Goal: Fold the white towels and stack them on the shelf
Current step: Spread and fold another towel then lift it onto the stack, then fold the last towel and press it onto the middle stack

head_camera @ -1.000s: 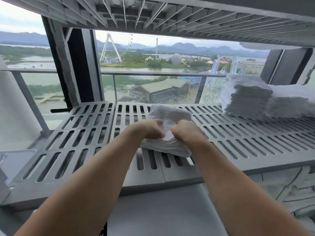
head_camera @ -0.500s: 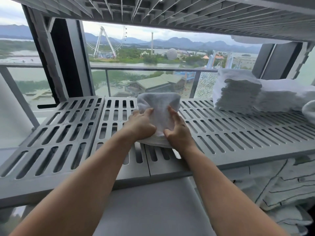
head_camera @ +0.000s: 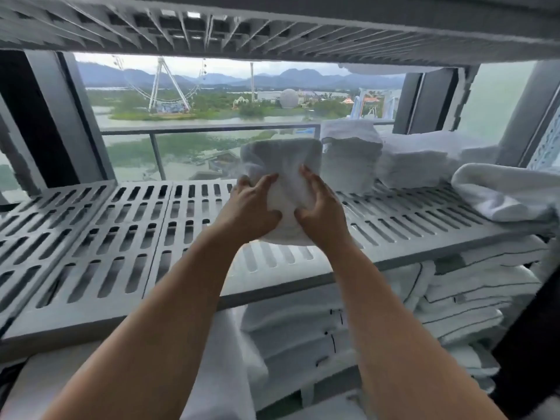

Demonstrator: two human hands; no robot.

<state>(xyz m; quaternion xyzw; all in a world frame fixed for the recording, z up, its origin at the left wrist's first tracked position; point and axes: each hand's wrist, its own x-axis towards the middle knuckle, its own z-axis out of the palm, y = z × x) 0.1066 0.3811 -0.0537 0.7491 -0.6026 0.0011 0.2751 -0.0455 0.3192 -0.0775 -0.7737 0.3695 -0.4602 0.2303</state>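
The towel [head_camera: 281,165] in the fingers [head_camera: 266,180] is plain white. The shelf [head_camera: 121,237] under them is grey with rows of dark slots. Below, folded towels [head_camera: 463,298] are white with thin dark lines.

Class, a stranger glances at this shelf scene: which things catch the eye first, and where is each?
Centre frame, the left hand and right hand grip a folded towel above the slatted shelf. Just right of it stands a towel stack. Behind, through the window, a Ferris wheel rises over water.
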